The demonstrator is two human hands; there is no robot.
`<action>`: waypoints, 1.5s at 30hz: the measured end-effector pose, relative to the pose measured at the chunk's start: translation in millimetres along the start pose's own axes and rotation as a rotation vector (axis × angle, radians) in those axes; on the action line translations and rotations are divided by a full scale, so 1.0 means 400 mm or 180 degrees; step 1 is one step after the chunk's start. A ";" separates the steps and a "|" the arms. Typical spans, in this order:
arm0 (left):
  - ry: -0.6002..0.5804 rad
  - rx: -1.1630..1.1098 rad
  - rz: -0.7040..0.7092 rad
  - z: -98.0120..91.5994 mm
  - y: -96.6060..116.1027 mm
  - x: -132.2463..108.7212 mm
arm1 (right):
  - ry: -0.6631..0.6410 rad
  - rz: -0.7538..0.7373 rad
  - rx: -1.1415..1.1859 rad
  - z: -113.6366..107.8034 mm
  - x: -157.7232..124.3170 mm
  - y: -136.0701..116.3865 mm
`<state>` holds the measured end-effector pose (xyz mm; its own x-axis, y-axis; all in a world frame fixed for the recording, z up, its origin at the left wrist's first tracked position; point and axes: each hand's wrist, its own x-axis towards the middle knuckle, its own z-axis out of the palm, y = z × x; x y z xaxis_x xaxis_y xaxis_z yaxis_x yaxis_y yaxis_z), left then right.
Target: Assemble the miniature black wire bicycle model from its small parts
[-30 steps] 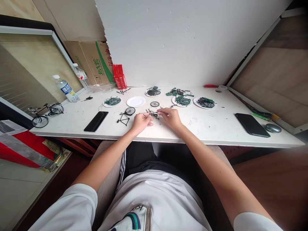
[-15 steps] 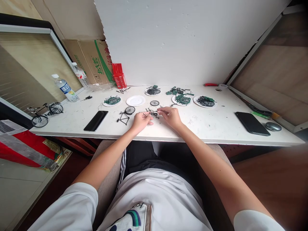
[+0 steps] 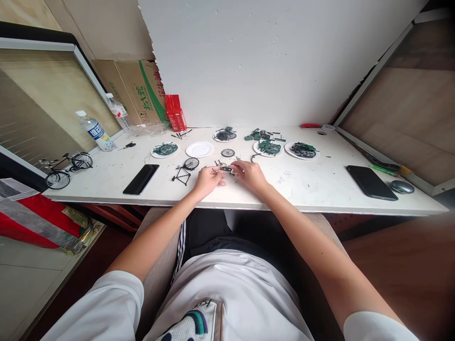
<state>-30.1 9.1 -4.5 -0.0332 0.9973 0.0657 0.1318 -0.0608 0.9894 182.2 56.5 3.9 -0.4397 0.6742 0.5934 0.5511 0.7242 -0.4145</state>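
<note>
My left hand pinches a small dark model-bicycle part just above the table. From the other side my right hand closes its fingertips on the same part; its exact shape is too small to make out. To the left of my hands lies a black toy bicycle frame with a spoked wheel at its upper end. A loose wheel rests on the table beyond my fingers. Some tiny dark pieces lie partly hidden behind the fingers.
Paper plates with green and black parts, such as one plate, stand along the back beside a bare white plate. A phone lies left, another phone right. An assembled model bicycle and a bottle stand far left.
My right hand has shifted slightly left, bringing its fingertips closer to my left hand at the small part. My left hand stays nearly where it was.
</note>
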 end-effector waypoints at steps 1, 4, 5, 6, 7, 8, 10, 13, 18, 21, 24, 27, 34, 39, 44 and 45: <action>-0.0020 0.0002 0.0024 0.000 -0.002 0.000 | -0.0005 -0.0001 -0.0080 0.002 0.000 0.001; -0.0087 -0.0031 0.0076 -0.001 -0.010 0.002 | 0.0052 0.0037 -0.0441 0.009 0.000 0.008; -0.0104 -0.0060 0.0094 -0.001 -0.012 0.002 | 0.0075 0.0054 -0.0571 0.011 0.000 0.010; -0.0120 -0.0095 0.0118 0.000 -0.015 0.003 | 0.0085 0.0065 -0.0679 0.012 0.000 0.010; -0.0136 -0.0130 0.0149 0.000 -0.018 0.004 | 0.0077 0.0064 -0.0758 0.013 0.000 0.010; -0.0155 -0.0158 0.0178 0.000 -0.021 0.006 | 0.0057 0.0052 -0.0812 0.012 0.000 0.008; -0.0210 -0.0184 0.0223 0.000 -0.025 0.008 | -0.0013 0.0010 -0.0860 0.007 0.000 0.000; -0.0299 -0.0148 0.0274 0.001 -0.026 0.011 | -0.0120 -0.0043 -0.0844 -0.004 0.000 -0.018; -0.0265 -0.0151 0.0258 0.001 -0.018 0.008 | -0.0241 -0.0096 -0.0543 -0.012 -0.002 -0.035; -0.0255 -0.0149 0.0314 0.002 -0.012 0.002 | -0.0216 -0.0047 -0.0565 -0.005 0.000 -0.024; -0.0284 -0.0046 0.0404 0.005 -0.006 -0.007 | -0.0129 0.0042 -0.0749 -0.001 0.002 -0.009; -0.0279 0.0004 0.0395 0.008 -0.003 -0.011 | -0.0145 0.0083 -0.0703 -0.004 0.002 -0.007; -0.0161 -0.0064 0.0402 0.005 0.011 -0.014 | -0.0271 0.0037 -0.0442 -0.011 0.002 -0.020; 0.0067 -0.0259 0.0204 -0.007 0.034 -0.024 | -0.0223 0.0495 0.0226 -0.025 0.008 -0.024; 0.0042 -0.0826 0.0086 -0.005 0.043 -0.026 | -0.0061 0.0533 0.1311 -0.042 0.019 -0.077; 0.0036 -0.0891 0.0057 -0.003 0.047 -0.028 | -0.0121 0.0510 0.1491 -0.042 0.021 -0.088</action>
<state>-28.3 -3.1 13.5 -0.0446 0.9955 0.0834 -0.1462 -0.0891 0.9852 170.9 34.2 35.2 -0.4059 0.7809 0.4747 0.2399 0.5923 -0.7692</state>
